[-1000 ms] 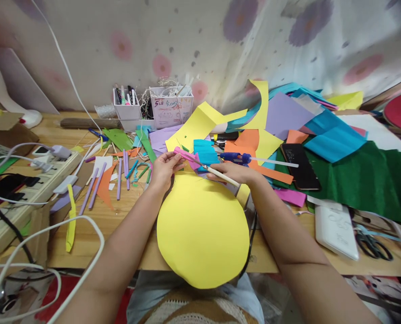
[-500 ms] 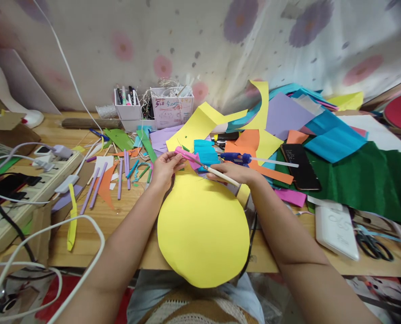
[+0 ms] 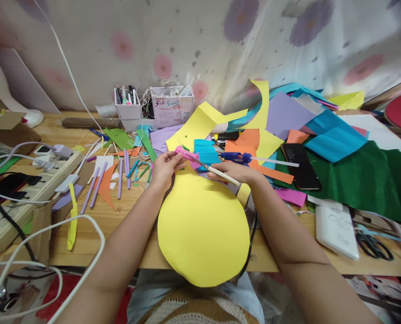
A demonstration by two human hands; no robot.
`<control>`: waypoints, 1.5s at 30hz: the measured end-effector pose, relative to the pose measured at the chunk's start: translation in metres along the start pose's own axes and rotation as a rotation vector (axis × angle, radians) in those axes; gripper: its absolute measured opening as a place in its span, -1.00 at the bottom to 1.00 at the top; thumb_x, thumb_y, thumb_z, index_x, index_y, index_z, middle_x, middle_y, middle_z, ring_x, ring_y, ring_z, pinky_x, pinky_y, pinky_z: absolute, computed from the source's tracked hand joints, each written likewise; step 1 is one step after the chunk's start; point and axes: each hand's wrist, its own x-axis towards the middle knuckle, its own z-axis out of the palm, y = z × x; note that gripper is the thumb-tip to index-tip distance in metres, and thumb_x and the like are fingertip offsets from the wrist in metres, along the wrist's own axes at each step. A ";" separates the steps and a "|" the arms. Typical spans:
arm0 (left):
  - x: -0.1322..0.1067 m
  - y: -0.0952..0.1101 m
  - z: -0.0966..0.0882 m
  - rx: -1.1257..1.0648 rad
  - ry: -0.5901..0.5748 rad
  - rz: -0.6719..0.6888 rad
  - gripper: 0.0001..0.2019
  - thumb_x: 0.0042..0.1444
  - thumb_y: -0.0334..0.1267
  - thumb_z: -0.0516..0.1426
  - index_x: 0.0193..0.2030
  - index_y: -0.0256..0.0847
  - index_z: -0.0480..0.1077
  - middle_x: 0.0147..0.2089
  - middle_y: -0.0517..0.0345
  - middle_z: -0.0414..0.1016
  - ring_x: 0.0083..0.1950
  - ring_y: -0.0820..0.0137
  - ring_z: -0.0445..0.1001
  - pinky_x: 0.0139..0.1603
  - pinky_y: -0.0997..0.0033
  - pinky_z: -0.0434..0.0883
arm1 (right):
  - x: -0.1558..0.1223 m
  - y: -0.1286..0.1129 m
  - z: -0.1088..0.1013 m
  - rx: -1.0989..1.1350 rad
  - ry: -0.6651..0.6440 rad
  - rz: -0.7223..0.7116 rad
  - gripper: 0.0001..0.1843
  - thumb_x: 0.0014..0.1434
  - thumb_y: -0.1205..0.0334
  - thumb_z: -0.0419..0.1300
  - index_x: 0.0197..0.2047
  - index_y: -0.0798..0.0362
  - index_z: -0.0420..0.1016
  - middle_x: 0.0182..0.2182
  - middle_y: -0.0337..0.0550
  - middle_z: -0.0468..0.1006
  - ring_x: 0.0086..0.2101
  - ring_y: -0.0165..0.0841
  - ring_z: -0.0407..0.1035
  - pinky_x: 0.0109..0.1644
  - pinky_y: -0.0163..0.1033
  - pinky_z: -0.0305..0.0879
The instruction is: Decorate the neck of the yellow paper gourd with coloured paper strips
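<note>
My left hand (image 3: 165, 168) pinches a small bright pink paper piece (image 3: 187, 155) between thumb and fingers. My right hand (image 3: 232, 171) is closed on a slim white-handled tool (image 3: 224, 174); its thin dark tip reaches over the pink piece. The exact kind of tool is unclear, and part of my right fingers is hidden. Below both hands a large yellow paper disc (image 3: 203, 229) lies at the table's front edge, overhanging it. Crinkled blue paper (image 3: 206, 151) is just beyond my hands. A blue glue gun (image 3: 236, 157) with a white glue stick lies beyond my right hand.
Purple paper sticks (image 3: 99, 184) and scraps lie left, near a power strip (image 3: 24, 202) with looping cables. At right are a black phone (image 3: 300, 166), a white power bank (image 3: 337, 230), scissors (image 3: 374, 245) and green paper (image 3: 365, 184). A white pen holder (image 3: 129, 111) stands behind.
Almost nothing differs. Both hands keep their places, with the pink piece and the white-handled tool shifted only very slightly.
</note>
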 end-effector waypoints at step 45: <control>-0.003 0.001 0.003 -0.018 0.026 -0.038 -0.85 -0.13 -0.47 0.25 -0.38 -0.34 0.38 -0.44 0.17 0.51 -0.47 0.52 0.49 -0.49 0.59 0.41 | 0.001 0.005 -0.001 -0.195 0.096 0.094 -0.45 0.04 -0.33 -0.03 -0.37 0.05 0.31 -0.41 -0.16 0.44 -0.43 -0.37 0.26 -0.43 -0.30 -0.01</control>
